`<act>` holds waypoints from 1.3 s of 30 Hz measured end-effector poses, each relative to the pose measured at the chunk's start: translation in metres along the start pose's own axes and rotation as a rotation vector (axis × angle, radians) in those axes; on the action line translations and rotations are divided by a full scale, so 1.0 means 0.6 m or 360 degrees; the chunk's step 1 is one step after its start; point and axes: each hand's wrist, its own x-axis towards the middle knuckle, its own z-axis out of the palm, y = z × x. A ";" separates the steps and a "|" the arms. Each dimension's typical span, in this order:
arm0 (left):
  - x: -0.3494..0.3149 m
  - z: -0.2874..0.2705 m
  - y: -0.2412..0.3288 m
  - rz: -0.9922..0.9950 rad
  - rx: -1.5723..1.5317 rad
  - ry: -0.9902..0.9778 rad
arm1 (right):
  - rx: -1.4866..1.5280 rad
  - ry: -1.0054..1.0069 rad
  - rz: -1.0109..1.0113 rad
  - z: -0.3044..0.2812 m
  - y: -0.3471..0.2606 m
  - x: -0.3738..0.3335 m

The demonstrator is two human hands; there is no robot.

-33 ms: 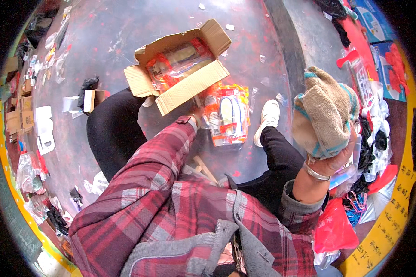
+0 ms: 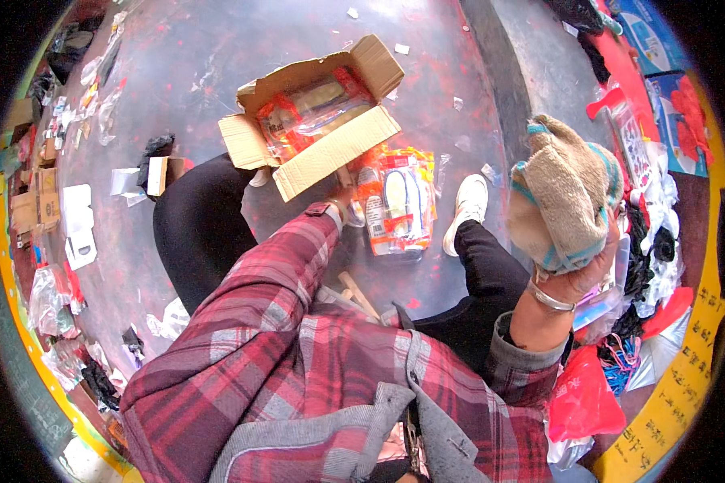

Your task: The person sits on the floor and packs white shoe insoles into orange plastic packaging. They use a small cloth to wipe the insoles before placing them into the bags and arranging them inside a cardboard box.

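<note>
My right hand (image 2: pixel 582 272) is closed around a bunched beige towel (image 2: pixel 570 193) with teal stripes, held up on the right. A bracelet circles that wrist. My left hand (image 2: pixel 342 208) reaches down between an open cardboard box (image 2: pixel 334 151) and a stack of clear and orange packets (image 2: pixel 396 201) on the floor. Its fingers are hidden behind the sleeve and the box flap. The top packet shows flat, sole-shaped pieces that look like insoles. More packets (image 2: pixel 318 109) of the same kind lie inside the box, which is tilted with its flaps spread.
My shoe (image 2: pixel 470 201) stands just right of the stack. A wooden piece (image 2: pixel 358 294) lies near my lap. Plastic bags, a red bag (image 2: pixel 586 394) and black cloth crowd the right side. Cartons (image 2: pixel 44 197), a white card piece (image 2: pixel 77 225) and wrappers are scattered on the left.
</note>
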 end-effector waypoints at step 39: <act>-0.538 0.050 0.455 0.0323 -0.1138 -0.1759 | -0.2638 -0.1328 -0.1026 0.069 0.163 -0.042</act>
